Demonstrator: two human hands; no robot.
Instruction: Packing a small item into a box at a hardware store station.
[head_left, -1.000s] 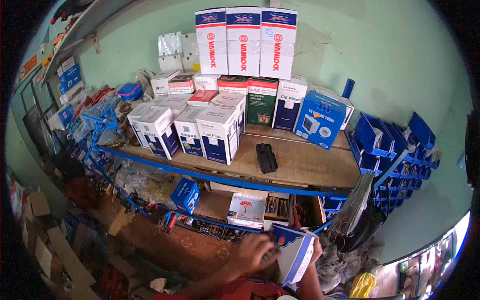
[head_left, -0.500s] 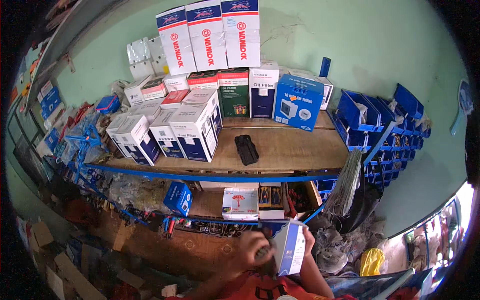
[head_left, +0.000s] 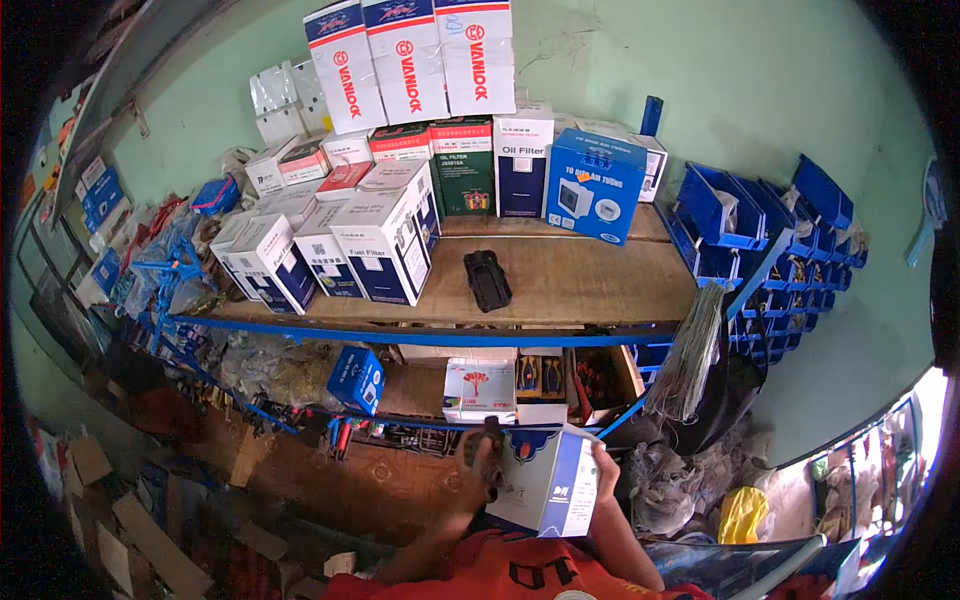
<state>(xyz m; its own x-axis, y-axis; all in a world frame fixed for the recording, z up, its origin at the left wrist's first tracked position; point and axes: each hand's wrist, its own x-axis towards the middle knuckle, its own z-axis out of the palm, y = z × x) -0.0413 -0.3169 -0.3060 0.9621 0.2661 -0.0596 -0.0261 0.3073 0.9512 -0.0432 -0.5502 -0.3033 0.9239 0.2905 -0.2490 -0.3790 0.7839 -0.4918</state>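
Observation:
In front of my chest is a white-and-blue cardboard box (head_left: 530, 480), tilted, with a broad white face and a blue-and-white side. My right hand (head_left: 605, 474) grips its right edge, fingers wrapped against the side. At the box's left, my left hand (head_left: 474, 480) is closed around a dark, roundish thing (head_left: 492, 450), too blurred to name. Whether that thing touches the box is unclear. Beyond my hands, a black plastic holder-like piece (head_left: 487, 281) lies on the wooden shelf (head_left: 580, 290).
White-and-blue filter boxes (head_left: 385, 250) crowd the shelf's left, with a blue box (head_left: 595, 185) at the back right. Blue parts bins (head_left: 720, 215) and a hanging bundle of wire (head_left: 690, 360) flank the right. A lower shelf holds a white carton (head_left: 480, 390). Cardboard scraps (head_left: 150, 540) lie at lower left.
The box has turned so its broad white face shows, and it has shifted left and up slightly. My left hand has moved left and up from in front of the box to its left side.

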